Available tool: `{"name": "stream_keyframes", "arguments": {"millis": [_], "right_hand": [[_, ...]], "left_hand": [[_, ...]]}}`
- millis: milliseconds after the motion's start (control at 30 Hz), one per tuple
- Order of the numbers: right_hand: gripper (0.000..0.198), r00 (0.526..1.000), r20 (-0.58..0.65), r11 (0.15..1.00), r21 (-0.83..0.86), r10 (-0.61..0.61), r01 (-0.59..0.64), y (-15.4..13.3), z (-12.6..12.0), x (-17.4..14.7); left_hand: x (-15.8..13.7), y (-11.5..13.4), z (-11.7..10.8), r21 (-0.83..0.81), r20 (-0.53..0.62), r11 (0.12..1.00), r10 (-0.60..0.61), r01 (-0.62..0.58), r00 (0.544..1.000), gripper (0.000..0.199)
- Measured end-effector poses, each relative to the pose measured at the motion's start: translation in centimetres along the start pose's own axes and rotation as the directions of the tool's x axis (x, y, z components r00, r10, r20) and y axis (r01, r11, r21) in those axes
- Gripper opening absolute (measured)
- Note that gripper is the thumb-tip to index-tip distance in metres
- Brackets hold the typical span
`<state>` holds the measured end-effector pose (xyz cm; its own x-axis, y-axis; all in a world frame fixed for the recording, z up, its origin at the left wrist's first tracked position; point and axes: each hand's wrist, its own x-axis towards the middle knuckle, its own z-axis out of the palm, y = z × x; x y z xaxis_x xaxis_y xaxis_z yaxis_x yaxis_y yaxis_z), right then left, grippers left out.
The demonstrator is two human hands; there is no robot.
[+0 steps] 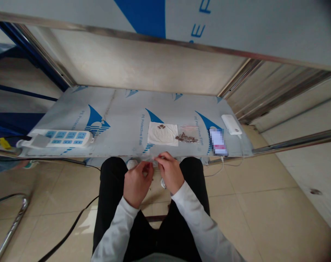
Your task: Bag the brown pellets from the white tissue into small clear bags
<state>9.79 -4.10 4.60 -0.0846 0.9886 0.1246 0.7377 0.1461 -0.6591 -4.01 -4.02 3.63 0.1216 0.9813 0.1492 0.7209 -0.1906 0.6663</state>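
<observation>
My left hand (138, 183) and my right hand (169, 171) are close together over the front edge of the low shelf, between my knees. Fingers and thumb are pinched on both. Between the fingertips is a thin, see-through piece of plastic that looks like a small clear bag (148, 157); its outline is faint. Just beyond, a white cloth (162, 135) lies on the shelf with a few small dark pieces (161, 126) on it. To its right, several small brownish metal pieces (186, 138) lie on a clear plastic bag (191, 129).
The low shelf (122, 109) is covered in printed protective film. A white power strip (70, 138) lies left; a phone (218, 141) and a white power bank (231, 124) with cables lie right. An upper shelf edge (154, 37) overhangs. A black cable (72, 225) crosses the floor.
</observation>
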Motion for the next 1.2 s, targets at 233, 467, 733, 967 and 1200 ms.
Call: {"name": "stream_keyframes", "arguments": {"millis": [233, 467, 733, 967, 1200], "right_hand": [[0.017, 0.995, 0.079, 0.996, -0.079, 0.055, -0.049, 0.0, -1.0, 0.9], [0.009, 0.974, 0.215, 0.993, 0.109, -0.073, 0.051, -1.1, -2.9, 1.4], [0.027, 0.999, 0.027, 0.967, -0.253, -0.019, 0.025, 9.1, -2.4, 12.5], [0.026, 0.948, 0.299, 0.93, -0.306, -0.108, 0.202, 13.4, -0.1, 18.8], [0.024, 0.951, 0.301, 0.912, -0.365, -0.074, 0.186, 14.1, 0.6, 18.0]], "left_hand": [[0.3, 1.1, -2.2, 0.147, 0.077, 0.948, 0.272, -0.281, 0.959, 0.008], [2.3, -1.2, -0.6, -0.155, 0.154, 0.943, 0.317, -0.294, 0.936, 0.053], [1.5, -2.7, -0.2, -0.311, 0.014, 0.95, -0.016, 0.02, 1.0, 0.026], [-0.8, -3.2, 0.9, -0.632, 0.126, 0.743, -0.183, 0.221, 0.975, 0.027], [0.1, -3.4, 1.6, -0.695, 0.168, 0.667, -0.214, 0.269, 0.962, 0.027]]}}
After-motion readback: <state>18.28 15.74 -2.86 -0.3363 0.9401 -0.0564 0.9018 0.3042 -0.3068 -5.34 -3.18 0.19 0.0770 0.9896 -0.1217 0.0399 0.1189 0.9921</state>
